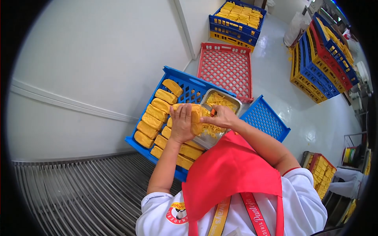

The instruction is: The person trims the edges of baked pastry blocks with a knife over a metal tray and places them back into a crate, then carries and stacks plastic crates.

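Red apron cloth (232,169) spreads across the lower centre of the frame. Just above it, near the middle, one yellow block (196,114) is held up over the blue crate (131,141). From the lower left, the left forearm rises steeply to the left hand (182,122), its back turned to the camera — fingers laid over the block, grasping it. From the lower right, the other forearm slants up and leftward to the right hand (223,117); its fingers curl round a small orange-marked tool (213,112), the thumb stretched toward the block's right side. Beneath that hand, a metal tray (237,102) carries yellow strips (219,101). More yellow blocks (149,125) line the crate's left — and an open red crate (224,65) lies toward the upper centre.
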### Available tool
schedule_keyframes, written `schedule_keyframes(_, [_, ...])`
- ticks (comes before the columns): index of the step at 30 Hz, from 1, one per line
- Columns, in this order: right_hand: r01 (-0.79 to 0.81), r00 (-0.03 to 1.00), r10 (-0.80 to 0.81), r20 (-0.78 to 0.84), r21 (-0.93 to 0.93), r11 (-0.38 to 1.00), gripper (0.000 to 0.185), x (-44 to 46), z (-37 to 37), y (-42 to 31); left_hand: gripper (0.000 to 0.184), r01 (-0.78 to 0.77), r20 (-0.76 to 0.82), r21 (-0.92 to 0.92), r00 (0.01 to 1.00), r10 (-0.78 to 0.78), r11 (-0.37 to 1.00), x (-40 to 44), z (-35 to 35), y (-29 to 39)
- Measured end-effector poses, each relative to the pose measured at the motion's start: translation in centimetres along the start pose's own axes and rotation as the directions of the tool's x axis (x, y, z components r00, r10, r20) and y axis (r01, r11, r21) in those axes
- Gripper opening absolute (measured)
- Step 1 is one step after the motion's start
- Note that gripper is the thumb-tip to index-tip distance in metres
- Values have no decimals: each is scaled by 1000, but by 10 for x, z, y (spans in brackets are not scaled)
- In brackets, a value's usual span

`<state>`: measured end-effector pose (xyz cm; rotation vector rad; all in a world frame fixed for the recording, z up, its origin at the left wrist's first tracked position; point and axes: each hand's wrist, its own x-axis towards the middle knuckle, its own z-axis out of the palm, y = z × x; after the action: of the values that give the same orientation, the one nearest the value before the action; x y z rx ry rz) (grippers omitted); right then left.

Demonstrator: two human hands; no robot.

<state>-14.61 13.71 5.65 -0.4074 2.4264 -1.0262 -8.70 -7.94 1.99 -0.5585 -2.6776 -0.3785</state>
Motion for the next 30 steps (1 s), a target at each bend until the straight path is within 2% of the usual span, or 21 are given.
schedule_keyframes(3, [31,997,-33,-76,-29,999,80,6,7,1,97,-39,4,27,999,38,999,-1,5,6])
schedule_keyframes(5, [-25,999,22,39,86,996,79,4,6,-1,95,-54,10,28,999,53,998,-1,5,9])
schedule_keyframes(9, [-24,999,20,46,87,996,79,2,6,-3,95,-50,21,10,999,50,999,0,4,11])
schedule_keyframes(12, [-60,993,54,109,49,997,80,1,6,-3,96,-62,26,11,998,62,998,2,3,12])
schedule_keyframes(14, [-29,989,33,144,-31,999,81,-2,7,-4,96,-65,32,2,997,65,998,4,1,14])
schedule_keyframes(16, [-13,985,22,171,-57,998,81,-5,5,-4,96,115,156,-90,983,-100,989,9,-10,21])
schedule_keyframes(17, [6,980,10,198,-83,997,81,-6,4,-3,96,116,157,-90,982,-101,989,9,-10,20])
schedule_keyframes(19, [-2,970,12,242,-39,999,80,-6,-1,7,101,355,129,-357,935,-331,864,5,-8,17])
schedule_keyframes(20, [-11,959,9,283,4,1000,80,-7,-3,16,101,363,131,-354,932,-339,862,0,-3,11])
schedule_keyframes(21, [-57,966,20,258,136,989,75,-5,2,31,92,587,392,-703,790,-471,400,-6,6,0])
schedule_keyframes(22, [-54,964,16,265,135,989,75,-1,5,44,84,635,661,-741,634,-402,-217,-11,12,-10])
schedule_keyframes(23, [-65,979,43,198,106,992,72,3,7,56,61,585,772,-621,571,-279,-521,-16,18,-20])
schedule_keyframes(24, [-79,989,69,128,78,994,68,6,9,63,61,582,771,-622,569,-285,-523,-15,13,-18])
schedule_keyframes(25, [-77,989,66,132,76,994,68,4,10,63,53,441,775,-539,592,-219,-718,-10,3,-13])
schedule_keyframes(26, [-19,999,24,35,-140,990,65,2,12,64,48,282,764,-411,625,-158,-867,-8,-2,-9])
schedule_keyframes(27, [17,998,-38,-52,-354,935,62,-1,11,58,52,289,771,-428,611,-179,-856,-9,2,-8])
schedule_keyframes(28, [19,998,-40,-50,-355,935,62,-2,8,52,52,286,770,-429,611,-182,-857,-10,5,-8])
schedule_keyframes(30, [-22,999,14,-29,-282,959,55,-5,1,36,55,260,835,-336,526,-159,-905,-9,7,-5])
